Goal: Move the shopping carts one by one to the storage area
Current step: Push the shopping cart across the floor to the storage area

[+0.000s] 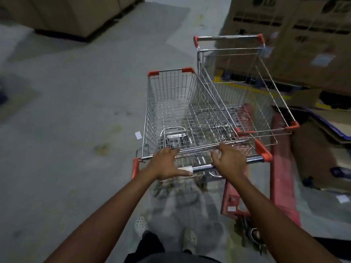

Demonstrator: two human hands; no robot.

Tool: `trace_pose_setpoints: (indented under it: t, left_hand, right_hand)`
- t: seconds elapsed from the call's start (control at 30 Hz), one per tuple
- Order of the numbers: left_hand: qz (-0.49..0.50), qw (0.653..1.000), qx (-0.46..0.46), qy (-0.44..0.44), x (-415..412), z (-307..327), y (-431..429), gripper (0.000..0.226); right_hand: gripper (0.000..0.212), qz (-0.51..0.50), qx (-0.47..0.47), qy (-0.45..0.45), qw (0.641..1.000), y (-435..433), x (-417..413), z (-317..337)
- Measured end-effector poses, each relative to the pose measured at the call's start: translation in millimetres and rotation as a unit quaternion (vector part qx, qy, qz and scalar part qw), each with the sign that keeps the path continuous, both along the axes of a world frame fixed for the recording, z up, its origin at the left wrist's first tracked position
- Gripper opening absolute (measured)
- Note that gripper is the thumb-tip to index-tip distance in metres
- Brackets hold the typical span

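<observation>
While both hands sit on the push bar, the near shopping cart of silver wire with red corner caps [176, 114] points ahead across the grey concrete floor [76, 111]. The left hand [167, 164] lies over the dark handle bar [203, 168] with its fingers spread wide onto the back rim of the basket — its grip looks loose, more resting than squeezing. The right hand [229, 158] curls around the same bar, so its grip is closed on the handle. Two hands set apart like this probably make the cart easy to steer.

A second silver wire cart with red caps [247, 88] stands just beside the first one on the right. It faces the other way, and its side looks like it touches or nearly touches the near cart's side. It seems to be parked by the tall brown cardboard boxes [296, 35], so that may be the storage spot.

On the right there is little room: a red pallet jack [281, 168] lies on the floor close to the cart's back corner, and flat cardboard sits past it. On the left the floor is wide open, with only a small white paper scrap [138, 135] near the wheels — that is the easy side for turning.
</observation>
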State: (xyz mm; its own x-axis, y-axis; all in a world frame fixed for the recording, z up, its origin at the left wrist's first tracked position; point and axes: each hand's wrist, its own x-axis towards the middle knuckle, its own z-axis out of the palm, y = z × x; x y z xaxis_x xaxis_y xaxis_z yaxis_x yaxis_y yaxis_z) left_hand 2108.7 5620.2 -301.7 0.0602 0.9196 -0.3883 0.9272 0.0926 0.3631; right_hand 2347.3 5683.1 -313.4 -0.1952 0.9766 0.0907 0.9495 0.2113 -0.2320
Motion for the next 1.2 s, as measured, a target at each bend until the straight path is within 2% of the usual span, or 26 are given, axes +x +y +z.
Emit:
trace_pose_setpoints:
  t: [0.1, 0.33, 0.53, 0.73, 0.9, 1.07, 1.2]
  left_hand:
    - [0.008, 1.0, -0.003, -0.001, -6, 3, -8, 0.113]
    - [0.033, 0.999, 0.004, 0.001, -24, 1, -28, 0.113]
    - [0.07, 0.997, 0.004, -0.021, -42, 0, -35, 0.117]
    - [0.083, 0.996, 0.011, -0.011, -64, 5, -35, 0.112]
    - [0.091, 0.996, 0.007, -0.008, -97, 1, -33, 0.116]
    - [0.107, 0.994, 0.01, -0.005, -144, 4, -31, 0.112]
    - [0.116, 0.993, 0.008, 0.001, -180, 0, -29, 0.119]
  right_hand:
    - [0.058, 0.004, -0.007, 0.01, 1.0, -4, -7, -2]
    - [0.051, 0.031, 0.028, 0.004, 0.999, -11, -26, -2]
    - [0.055, 0.053, 0.04, 0.018, 0.998, -6, -49, 5]
    - [0.045, 0.072, 0.019, -0.002, 0.997, 3, -76, 10]
    - [0.035, 0.076, 0.025, 0.004, 0.997, 4, -108, 5]
    - [0.037, 0.084, -0.003, -0.001, 0.996, 9, -155, 1]
    - [0.044, 0.098, -0.006, 0.021, 0.995, 13, -192, 2]
